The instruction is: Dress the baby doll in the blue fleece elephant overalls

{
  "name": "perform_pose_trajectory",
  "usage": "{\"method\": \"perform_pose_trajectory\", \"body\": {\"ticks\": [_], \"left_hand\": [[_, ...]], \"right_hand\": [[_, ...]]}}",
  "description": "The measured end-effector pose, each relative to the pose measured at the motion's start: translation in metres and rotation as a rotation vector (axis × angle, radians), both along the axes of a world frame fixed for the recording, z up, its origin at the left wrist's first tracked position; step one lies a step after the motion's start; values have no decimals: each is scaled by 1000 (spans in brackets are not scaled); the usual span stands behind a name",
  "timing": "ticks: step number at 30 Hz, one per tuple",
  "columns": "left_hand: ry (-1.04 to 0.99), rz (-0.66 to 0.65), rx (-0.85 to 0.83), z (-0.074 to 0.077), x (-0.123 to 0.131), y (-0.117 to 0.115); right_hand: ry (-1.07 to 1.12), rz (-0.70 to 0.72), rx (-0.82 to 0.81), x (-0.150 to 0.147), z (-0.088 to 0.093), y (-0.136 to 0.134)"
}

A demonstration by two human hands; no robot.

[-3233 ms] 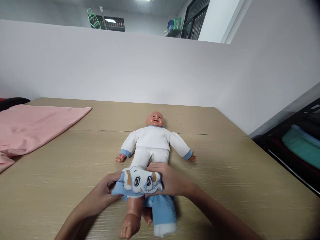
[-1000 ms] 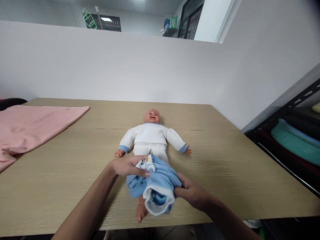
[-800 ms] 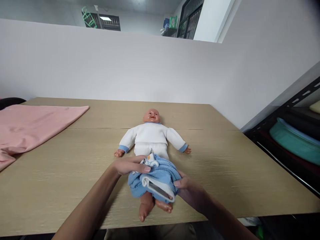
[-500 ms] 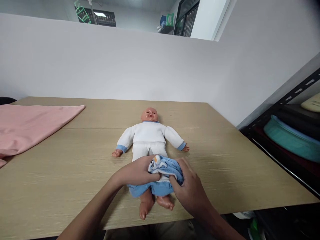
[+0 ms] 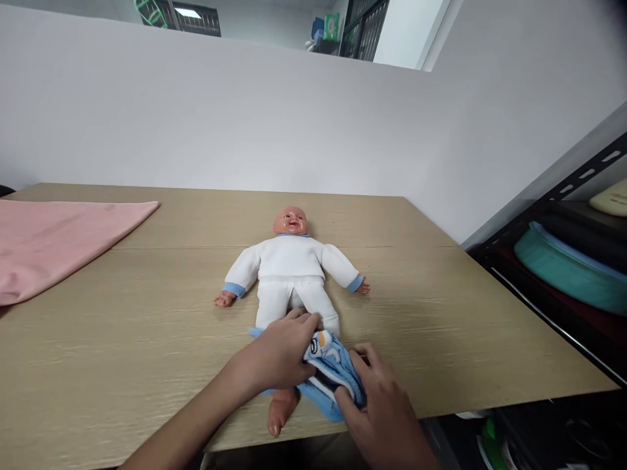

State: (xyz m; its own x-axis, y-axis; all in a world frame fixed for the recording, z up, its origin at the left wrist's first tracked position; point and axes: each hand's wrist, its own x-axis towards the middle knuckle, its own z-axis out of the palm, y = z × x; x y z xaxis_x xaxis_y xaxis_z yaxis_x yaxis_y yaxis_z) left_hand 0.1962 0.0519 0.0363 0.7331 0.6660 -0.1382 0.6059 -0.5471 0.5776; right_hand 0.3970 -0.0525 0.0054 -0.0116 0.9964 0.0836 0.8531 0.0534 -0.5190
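A baby doll (image 5: 292, 261) in white clothes with blue cuffs lies on its back on the wooden table (image 5: 147, 307), head away from me. Bunched blue trousers (image 5: 330, 372) with a white cartoon patch sit low on its legs. My left hand (image 5: 279, 352) grips the bunched cloth over the doll's left-side leg. My right hand (image 5: 379, 405) is closed on the right side of the blue cloth near the table's front edge. One bare foot (image 5: 277, 414) sticks out below the cloth.
A pink cloth (image 5: 53, 238) lies spread at the far left of the table. A black shelf rack (image 5: 563, 222) at the right holds a teal basin (image 5: 573, 267). A white wall runs behind the table.
The blue trousers have been pulled down towards the feet, baring more of the white trouser legs. Both hands have moved nearer to me. The camera has tilted down slightly.
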Motion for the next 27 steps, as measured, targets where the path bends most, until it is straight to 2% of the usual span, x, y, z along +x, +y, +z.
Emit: {"method": "perform_pose_trajectory", "body": {"ticks": [3, 6, 11, 13, 16, 20, 23, 27], "left_hand": [[-7, -11, -41, 0, 2, -1], [2, -8, -95, 2, 1, -2], [-31, -9, -110, 3, -1, -4], [-36, -3, -110, 3, 0, -5], [-40, 1, -104, 1, 1, -7], [-49, 12, -84, -2, 3, -9], [-28, 12, -65, -4, 3, -9], [-42, 22, -47, -6, 3, -9]], "right_hand": [[-1, -87, -37, -2, -12, -9], [20, -169, 10, -2, -29, -16], [26, -179, 294, 1, -67, -33], [30, -154, 413, -1, -73, -40], [0, -137, 546, -5, -73, -46], [6, -199, 560, -11, -76, -48], [74, -280, 577, -19, -89, -54], [22, -331, 534, -24, -104, -62]]}}
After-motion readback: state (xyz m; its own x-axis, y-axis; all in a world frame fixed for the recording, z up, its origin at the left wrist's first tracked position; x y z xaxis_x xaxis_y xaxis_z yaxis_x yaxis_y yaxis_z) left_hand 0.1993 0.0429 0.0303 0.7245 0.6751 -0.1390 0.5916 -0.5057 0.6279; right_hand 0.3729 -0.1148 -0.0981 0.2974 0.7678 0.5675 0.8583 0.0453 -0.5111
